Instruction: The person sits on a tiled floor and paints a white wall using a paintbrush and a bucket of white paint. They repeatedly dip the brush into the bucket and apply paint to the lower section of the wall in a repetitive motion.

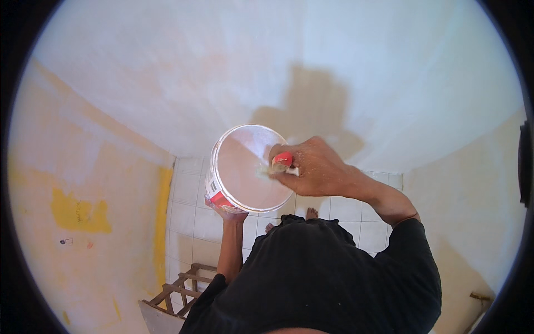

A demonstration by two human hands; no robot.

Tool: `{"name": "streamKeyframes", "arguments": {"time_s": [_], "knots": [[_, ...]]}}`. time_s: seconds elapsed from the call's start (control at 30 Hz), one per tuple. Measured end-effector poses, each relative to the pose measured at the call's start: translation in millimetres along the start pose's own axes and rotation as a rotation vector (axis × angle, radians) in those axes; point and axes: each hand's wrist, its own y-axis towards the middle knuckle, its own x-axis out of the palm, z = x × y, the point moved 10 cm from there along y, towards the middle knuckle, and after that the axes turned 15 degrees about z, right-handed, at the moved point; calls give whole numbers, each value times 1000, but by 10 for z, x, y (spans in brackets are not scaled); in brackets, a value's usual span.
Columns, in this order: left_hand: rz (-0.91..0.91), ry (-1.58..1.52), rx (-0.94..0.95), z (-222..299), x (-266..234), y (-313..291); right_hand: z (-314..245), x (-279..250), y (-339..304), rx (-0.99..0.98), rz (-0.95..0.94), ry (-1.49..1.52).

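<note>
A round white paint bucket (213, 177) with a red patch on its side is held up in front of me, its open mouth tilted towards me. Pale, creamy paint or a coated inner wall shows within. My left hand (227, 214) supports it from below at the near left, fingers mostly hidden by the bucket. Over the right part of the rim, my right hand (318, 167) is closed around a paintbrush (282, 160) with a red handle end. The brush points into the bucket, and its bristles are largely hidden behind the fingers.
A pale wall (389, 72) rises ahead, carrying my shadow. The left wall (128, 239) has yellow patches. White floor tiles (186, 222) lie below, with my bare feet (312, 213) on them. A wooden stool or ladder (179, 288) stands lower left; a stick-like tool (479, 296) leans lower right.
</note>
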Motion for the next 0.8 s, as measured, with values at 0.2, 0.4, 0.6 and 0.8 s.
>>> {"name": "streamKeyframes", "arguments": {"time_s": [0.2, 0.4, 0.6, 0.8], "knots": [[7, 29, 0, -24, 18, 34, 364, 109, -11, 303, 70, 145], [4, 10, -22, -58, -26, 46, 696, -152, 48, 397, 108, -128], [13, -15, 3, -53, -100, 47, 1005, -1151, 117, 128, 560, 256], [22, -74, 17, -51, -186, 51, 2375, -864, 483, -40, 394, -215]]}}
